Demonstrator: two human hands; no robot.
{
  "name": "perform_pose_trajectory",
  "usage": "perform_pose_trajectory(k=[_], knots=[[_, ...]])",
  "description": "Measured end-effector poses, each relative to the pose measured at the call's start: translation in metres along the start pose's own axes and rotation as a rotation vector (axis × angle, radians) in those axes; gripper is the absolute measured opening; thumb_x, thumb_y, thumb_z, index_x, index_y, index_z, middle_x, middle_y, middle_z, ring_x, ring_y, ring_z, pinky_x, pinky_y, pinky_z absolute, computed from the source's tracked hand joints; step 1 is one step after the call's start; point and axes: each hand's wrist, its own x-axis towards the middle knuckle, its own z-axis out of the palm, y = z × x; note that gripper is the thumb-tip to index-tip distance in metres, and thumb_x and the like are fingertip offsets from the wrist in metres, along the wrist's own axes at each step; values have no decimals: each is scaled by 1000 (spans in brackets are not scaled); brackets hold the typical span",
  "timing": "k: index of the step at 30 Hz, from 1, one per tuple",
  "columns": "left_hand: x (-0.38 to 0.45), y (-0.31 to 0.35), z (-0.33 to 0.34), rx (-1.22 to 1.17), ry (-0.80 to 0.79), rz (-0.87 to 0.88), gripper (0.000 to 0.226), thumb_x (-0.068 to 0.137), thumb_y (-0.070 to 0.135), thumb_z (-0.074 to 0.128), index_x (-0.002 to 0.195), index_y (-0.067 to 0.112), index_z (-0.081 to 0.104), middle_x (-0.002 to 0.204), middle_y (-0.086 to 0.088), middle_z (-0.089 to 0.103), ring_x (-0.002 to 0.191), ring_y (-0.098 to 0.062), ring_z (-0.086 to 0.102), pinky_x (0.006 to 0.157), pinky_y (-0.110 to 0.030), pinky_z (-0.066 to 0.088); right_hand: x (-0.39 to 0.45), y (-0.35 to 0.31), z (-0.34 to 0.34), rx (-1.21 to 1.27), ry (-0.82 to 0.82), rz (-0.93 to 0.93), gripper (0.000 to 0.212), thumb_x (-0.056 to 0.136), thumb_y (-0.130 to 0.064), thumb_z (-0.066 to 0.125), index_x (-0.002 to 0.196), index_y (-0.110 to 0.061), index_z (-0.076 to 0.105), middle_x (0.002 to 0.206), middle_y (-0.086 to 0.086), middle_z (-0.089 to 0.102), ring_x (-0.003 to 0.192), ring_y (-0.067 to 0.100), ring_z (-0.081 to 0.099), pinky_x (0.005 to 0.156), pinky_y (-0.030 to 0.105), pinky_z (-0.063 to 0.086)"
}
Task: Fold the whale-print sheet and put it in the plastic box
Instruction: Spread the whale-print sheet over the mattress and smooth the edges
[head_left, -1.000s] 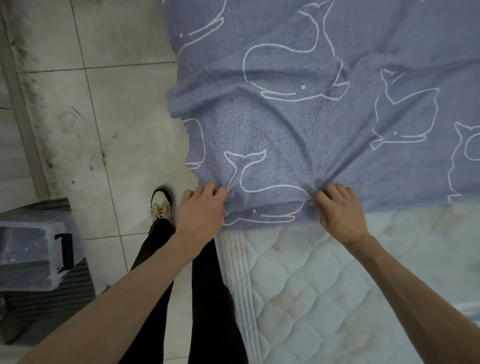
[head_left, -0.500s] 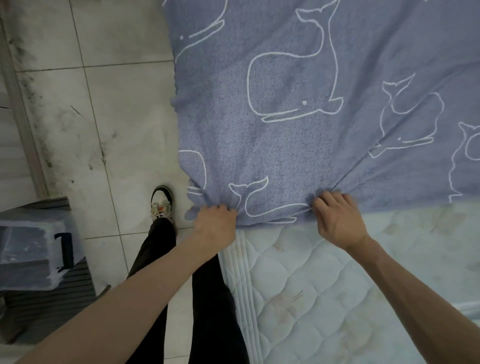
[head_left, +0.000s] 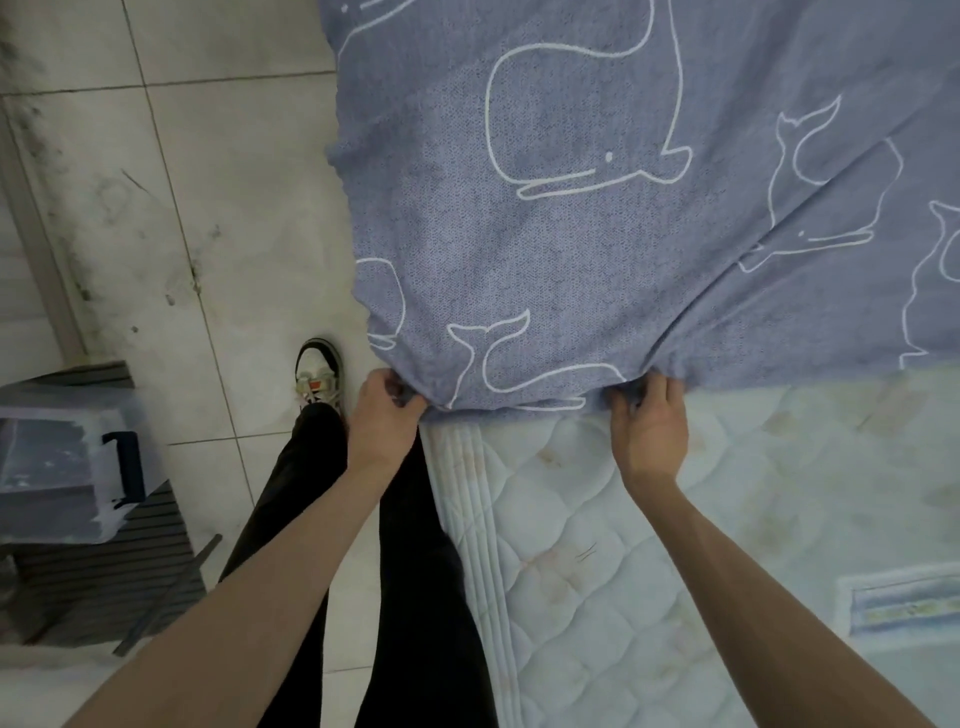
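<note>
At the left edge of the frame, a translucent plastic box with a dark latch (head_left: 62, 467) sits on a dark slatted stand (head_left: 130, 561); its walls are too clouded to tell what, if anything, lies inside. Across the upper right, the blue-grey sheet printed with white whale outlines (head_left: 597, 249) covers most of a white quilted mattress (head_left: 597, 545), its left side hanging over the mattress edge above the pale tiled floor (head_left: 218, 208). You hold the sheet's near hem at two places. Your left hand (head_left: 382, 410), at centre frame just beyond the mattress corner, has its fingers curled round the bunched hem. Your right hand (head_left: 649, 421), to the right of centre over the mattress, pinches the hem with curled fingers, and creases fan from that grip toward the upper right. Below your left hand, your black trouser legs (head_left: 415, 571) and a white and black sneaker (head_left: 318, 371) stand on the tiles beside the mattress.
</note>
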Motion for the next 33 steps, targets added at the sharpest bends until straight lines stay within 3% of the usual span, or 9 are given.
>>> perform_pose_trajectory(k=[6, 12, 16, 18, 21, 26, 30, 33], knots=[[6, 3, 6, 43, 77, 114, 22, 89, 39, 69, 94, 18, 63, 95, -3, 67, 88, -23, 64, 81, -48, 55, 5, 8, -3, -115, -57, -290, 14, 92, -17, 68, 102, -8, 65, 105, 13, 57, 96, 36, 54, 69, 40, 49], [4, 3, 7, 227, 72, 274, 6, 93, 23, 66, 91, 17, 64, 88, 0, 64, 83, -24, 61, 70, -41, 49, 21, 0, -8, -203, -30, -426, 9, 87, -3, 65, 95, -3, 70, 94, 18, 63, 86, 38, 57, 70, 42, 45], [-16, -12, -5, 289, 159, 457, 20, 97, 36, 64, 87, 21, 55, 90, 7, 54, 84, -20, 54, 69, -38, 47, 9, 19, -15, -237, 45, -592, 4, 93, -5, 57, 95, -3, 60, 96, 16, 56, 81, 34, 49, 71, 44, 42], [-27, -24, -13, 334, 185, 617, 25, 99, 37, 62, 86, 19, 52, 90, 4, 53, 79, -21, 52, 65, -36, 45, -2, 36, -19, -286, 93, -689, 2, 92, -6, 56, 93, -4, 55, 96, 17, 54, 80, 35, 48, 71, 45, 40], [-34, -41, -19, 446, 139, 763, 23, 100, 31, 59, 85, 15, 51, 88, -4, 52, 73, -26, 50, 63, -43, 45, -13, 59, -24, -331, 87, -813, 8, 88, -5, 57, 92, -9, 51, 97, 15, 54, 81, 33, 47, 73, 43, 36], [-39, -44, -9, 640, 166, 676, 19, 98, 24, 66, 87, 11, 57, 84, -8, 55, 74, -31, 56, 62, -44, 47, -13, 83, -24, -428, 29, -872, 12, 87, -4, 53, 97, -11, 53, 101, 12, 54, 89, 34, 50, 82, 44, 38], [-38, -49, -1, 938, 123, 776, 13, 92, 21, 70, 88, 13, 60, 83, -8, 57, 72, -31, 57, 61, -39, 41, -20, 100, -22, -564, -35, -909, 24, 82, 2, 47, 101, -7, 59, 108, 13, 60, 95, 35, 54, 87, 47, 41], [-40, -58, 3, 1065, 59, 805, 12, 84, 19, 76, 88, 11, 67, 84, -10, 62, 75, -32, 61, 63, -40, 46, -27, 96, -22, -553, -100, -839, 12, 89, -3, 53, 100, -7, 57, 109, 15, 61, 93, 35, 55, 84, 47, 41]])
